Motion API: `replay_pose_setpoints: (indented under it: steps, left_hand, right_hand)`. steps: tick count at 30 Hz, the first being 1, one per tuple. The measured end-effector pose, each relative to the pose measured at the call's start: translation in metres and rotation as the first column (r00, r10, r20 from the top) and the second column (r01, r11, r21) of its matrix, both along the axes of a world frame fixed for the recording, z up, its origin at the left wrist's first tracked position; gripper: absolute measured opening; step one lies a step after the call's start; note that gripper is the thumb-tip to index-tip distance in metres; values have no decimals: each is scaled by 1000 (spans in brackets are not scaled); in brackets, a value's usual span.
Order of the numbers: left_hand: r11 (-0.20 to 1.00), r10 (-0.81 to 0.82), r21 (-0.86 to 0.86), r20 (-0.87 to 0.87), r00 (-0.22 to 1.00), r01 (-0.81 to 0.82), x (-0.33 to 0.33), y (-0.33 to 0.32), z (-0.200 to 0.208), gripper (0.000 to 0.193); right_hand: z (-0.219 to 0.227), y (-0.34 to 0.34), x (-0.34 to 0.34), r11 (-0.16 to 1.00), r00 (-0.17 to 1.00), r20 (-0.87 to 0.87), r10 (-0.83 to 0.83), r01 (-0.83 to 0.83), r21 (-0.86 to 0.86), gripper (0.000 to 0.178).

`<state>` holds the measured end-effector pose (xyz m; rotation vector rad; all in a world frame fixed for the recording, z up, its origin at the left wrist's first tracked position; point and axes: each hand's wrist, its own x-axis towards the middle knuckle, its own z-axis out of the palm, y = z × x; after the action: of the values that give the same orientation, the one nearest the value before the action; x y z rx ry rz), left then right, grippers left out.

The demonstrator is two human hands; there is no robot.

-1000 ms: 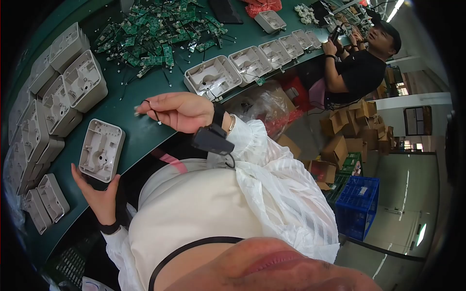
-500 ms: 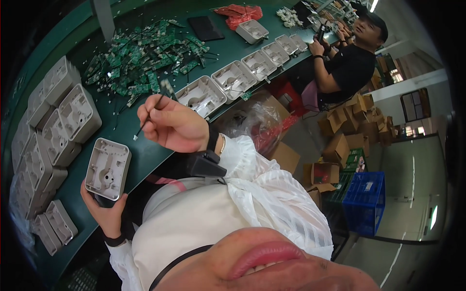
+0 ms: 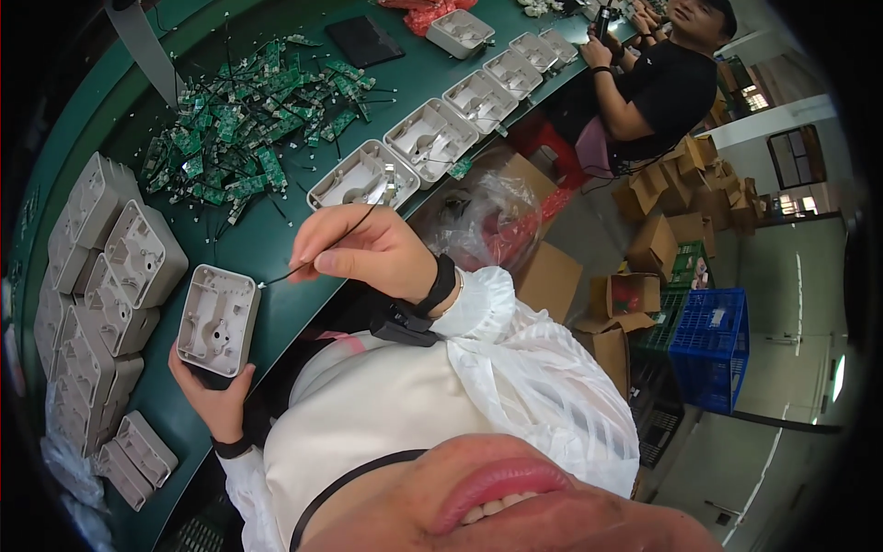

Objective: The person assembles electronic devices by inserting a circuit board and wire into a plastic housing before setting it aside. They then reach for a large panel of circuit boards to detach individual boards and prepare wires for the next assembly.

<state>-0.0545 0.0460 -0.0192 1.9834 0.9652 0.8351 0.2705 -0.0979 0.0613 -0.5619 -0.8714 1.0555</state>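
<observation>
My left grip (image 3: 219, 405) is spread wide around the near end of an off-white plastic housing (image 3: 216, 322), fingers along its left wall and thumb at its near right corner. The housing lies directly beyond that palm, open side up, over the green worktop (image 3: 280, 308); I cannot tell whether its base bears on the surface. I judge it light, stiff and somewhat smooth, best taken by the outer side walls, clear of the moulded posts inside. My right grip (image 3: 368, 258) is pinched narrow, thumb against fingers, on a thin black lead (image 3: 290, 273). The lead emerges on both sides of the pinch; its small white connector (image 3: 262, 285) stands at the housing's right rim, contact undetermined. What the upper end joins is unclear against the row of housings (image 3: 368, 179) behind. I judge the lead limp and nearly weightless, the connector joint fragile; hold is best taken on the sleeve just behind the connector.
</observation>
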Motion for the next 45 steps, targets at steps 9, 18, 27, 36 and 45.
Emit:
replay_pose_setpoints:
  steps: [9, 18, 27, 36, 45]
  left_hand:
    - [996, 22, -86, 42, 999, -19, 2, -2, -1, 110]
    - [988, 4, -153, 85, 996, 10, 2, -3, 0, 110]
    - [996, 31, -86, 54, 998, -27, 5, -7, 0, 115]
    - [990, 13, -144, 86, 996, 0, 15, -18, 16, 115]
    - [988, 8, -152, 245, 970, 31, 25, -17, 17, 121]
  right_hand:
    - [-6, 10, 9, 998, 982, 173, -69, 68, 13, 12]
    - [-10, 12, 11, 998, 981, 182, -66, 68, -4, 12]
    - [-3, 17, 11, 991, 908, 396, -132, 118, 59, 12]
    - [10, 34, -28, 980, 788, 584, -197, 166, 107, 17]
    - [-13, 37, -44, 940, 675, 670, -309, 323, 108, 14]
